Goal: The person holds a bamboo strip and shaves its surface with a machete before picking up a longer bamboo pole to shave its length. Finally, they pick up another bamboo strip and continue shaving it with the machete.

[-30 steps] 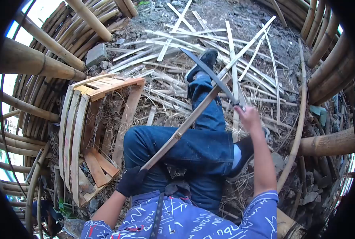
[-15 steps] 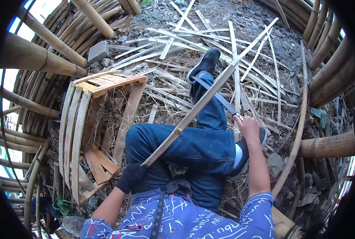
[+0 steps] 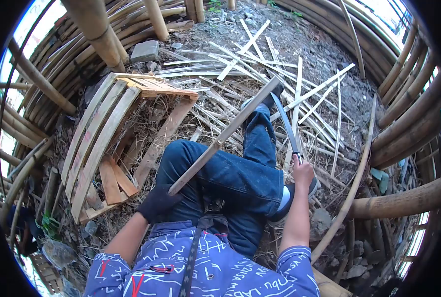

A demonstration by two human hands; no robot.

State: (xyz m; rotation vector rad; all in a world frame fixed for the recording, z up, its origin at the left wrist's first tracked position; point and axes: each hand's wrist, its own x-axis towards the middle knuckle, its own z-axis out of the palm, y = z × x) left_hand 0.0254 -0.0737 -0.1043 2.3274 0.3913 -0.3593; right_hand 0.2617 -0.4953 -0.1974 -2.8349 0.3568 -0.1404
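Left hand (image 3: 157, 203), dark glove: fingers clenched round the near end of a bamboo strip (image 3: 225, 134).
Right hand (image 3: 303, 172), bare: fingers clenched round the handle of a long knife (image 3: 284, 126).
Bamboo strip: long axis runs from near left, over the bent knee, to far right; far end points away, near the shoe.
Knife: blade points away, tip just beside the strip's far end, on its right. Right hand is nearer that end.
Split bamboo slats (image 3: 299, 94) litter the ground beyond; wooden crate (image 3: 106, 133) at left.

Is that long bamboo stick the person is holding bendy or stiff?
Probably stiff: the stick, held only at its near end by the gloved left hand, juts out straight without sagging. Likely light too, being a thin split strip. It looks flat, so it shouldn't roll.
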